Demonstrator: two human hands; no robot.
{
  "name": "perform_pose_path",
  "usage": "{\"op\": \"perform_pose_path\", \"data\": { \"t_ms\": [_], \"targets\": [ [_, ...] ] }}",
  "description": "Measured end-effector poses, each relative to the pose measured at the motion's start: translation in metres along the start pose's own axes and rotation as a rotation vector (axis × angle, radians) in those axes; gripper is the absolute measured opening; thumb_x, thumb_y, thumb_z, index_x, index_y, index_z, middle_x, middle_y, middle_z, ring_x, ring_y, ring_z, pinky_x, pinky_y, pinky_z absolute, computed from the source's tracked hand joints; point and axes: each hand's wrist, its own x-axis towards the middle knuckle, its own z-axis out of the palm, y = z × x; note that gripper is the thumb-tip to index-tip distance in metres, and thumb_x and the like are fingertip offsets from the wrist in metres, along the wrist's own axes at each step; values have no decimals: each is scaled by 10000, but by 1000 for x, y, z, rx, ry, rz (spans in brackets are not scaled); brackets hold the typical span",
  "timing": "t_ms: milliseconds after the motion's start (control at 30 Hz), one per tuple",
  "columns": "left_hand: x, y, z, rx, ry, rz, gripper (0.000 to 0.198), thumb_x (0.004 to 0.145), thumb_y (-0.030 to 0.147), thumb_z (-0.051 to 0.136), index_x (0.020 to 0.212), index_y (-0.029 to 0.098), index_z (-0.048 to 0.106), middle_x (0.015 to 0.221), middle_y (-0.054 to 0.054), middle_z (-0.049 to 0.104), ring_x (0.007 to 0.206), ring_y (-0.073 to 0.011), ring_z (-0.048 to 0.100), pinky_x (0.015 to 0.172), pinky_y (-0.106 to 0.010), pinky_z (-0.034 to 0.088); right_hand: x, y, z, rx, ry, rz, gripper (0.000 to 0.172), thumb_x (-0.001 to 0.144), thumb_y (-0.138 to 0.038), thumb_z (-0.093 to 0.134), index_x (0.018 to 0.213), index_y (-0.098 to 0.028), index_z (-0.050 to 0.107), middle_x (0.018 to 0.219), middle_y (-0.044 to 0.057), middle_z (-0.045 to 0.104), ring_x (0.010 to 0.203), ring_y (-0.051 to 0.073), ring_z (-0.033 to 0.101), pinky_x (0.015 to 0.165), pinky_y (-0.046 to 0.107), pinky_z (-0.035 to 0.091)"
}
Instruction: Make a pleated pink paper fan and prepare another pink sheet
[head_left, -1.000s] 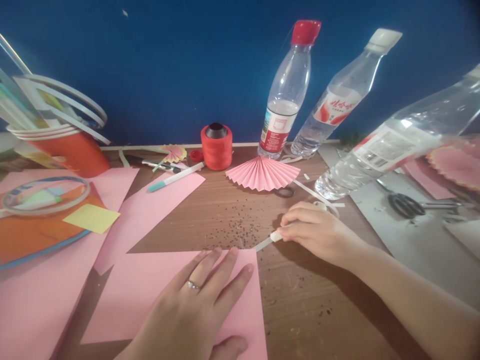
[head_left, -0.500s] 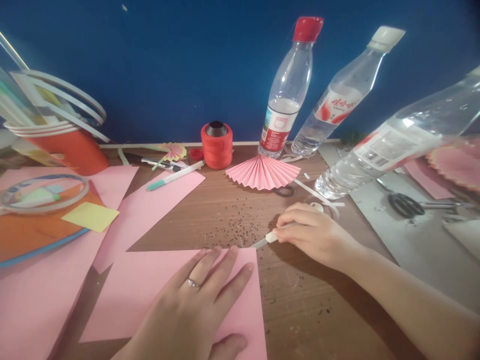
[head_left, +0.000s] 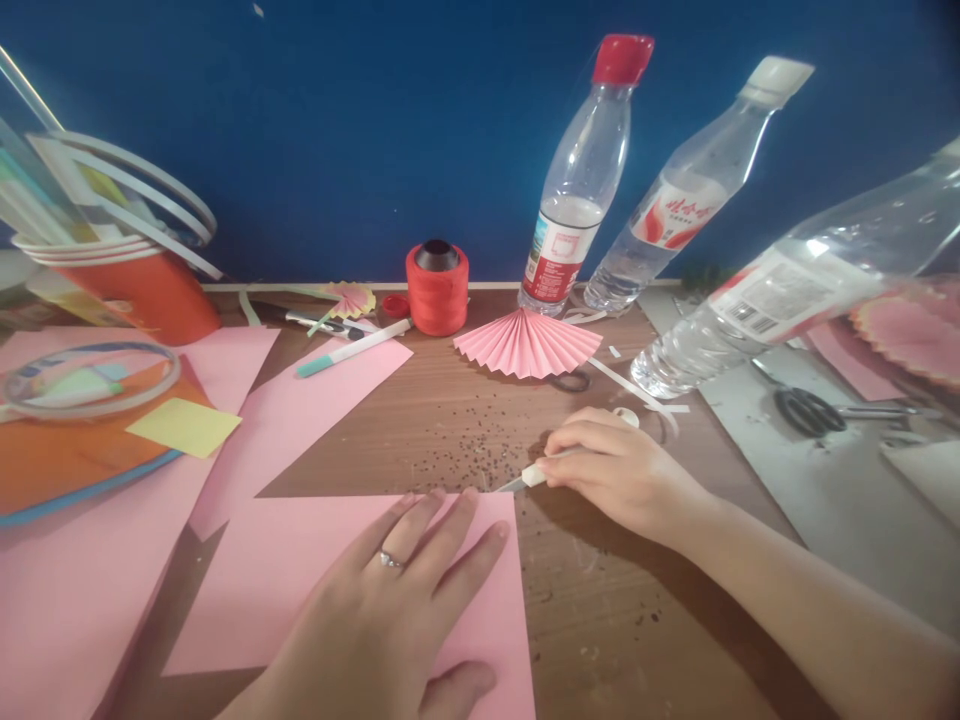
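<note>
My left hand [head_left: 405, 590] lies flat with fingers spread on a sheet of pink paper [head_left: 292, 570], a ring on one finger. Closed around the white handle of a utility knife [head_left: 534, 475] is my right hand [head_left: 615, 465]. The knife's blade points left and meets the far edge of the sheet near its right corner. Beyond the hands a pleated pink paper fan [head_left: 527, 345] rests on the wooden table [head_left: 600, 640]. Small dark specks [head_left: 476, 440] are scattered just past the sheet.
Several plastic bottles [head_left: 574, 190] stand at the back right, near scissors [head_left: 810, 411] on a grey board. A red thread spool [head_left: 437, 290], a teal-tipped marker [head_left: 352, 349] and a red paper cup [head_left: 150, 295] are further left. More pink paper [head_left: 82, 590] covers the left side.
My right hand has shifted slightly left with the knife, so the blade tip sits further left along the paper's far edge. My left hand stays in place on the sheet.
</note>
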Motion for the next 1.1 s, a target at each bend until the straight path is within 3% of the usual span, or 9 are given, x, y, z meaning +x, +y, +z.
{"op": "perform_pose_path", "data": {
  "t_ms": [533, 667, 800, 1100],
  "targets": [
    [0, 0, 1, 0, 13, 8, 620, 739, 407, 588, 1317, 226, 459, 1301, -84, 531, 1125, -288, 499, 916, -407, 432, 1, -5, 8, -6, 14, 4, 170, 871, -154, 529, 797, -201, 675, 825, 38, 629, 789, 160, 526, 704, 314, 422],
    [-3, 3, -1, 7, -4, -30, 666, 707, 459, 625, 1315, 247, 453, 1330, -91, 501, 1143, -293, 490, 883, -388, 461, 2, -4, 4, 33, -13, 2, 183, 878, -167, 528, 759, -188, 666, 802, 39, 625, 765, 155, 522, 688, 312, 421],
    [-5, 4, -2, -6, -3, -32, 629, 726, 450, 616, 1281, 182, 492, 1322, -81, 515, 1134, -261, 502, 889, -329, 467, 1, -1, -3, 45, -31, -19, 185, 880, -163, 524, 755, -179, 659, 801, 46, 629, 757, 154, 526, 676, 313, 425],
    [-3, 2, -2, 53, 43, -51, 546, 775, 475, 568, 1254, 214, 536, 1285, -42, 564, 1076, -258, 549, 849, -342, 465, -2, 3, -7, 27, -40, -40, 164, 879, -152, 521, 785, -174, 654, 807, 53, 628, 768, 163, 532, 686, 323, 425]
  ]
}}
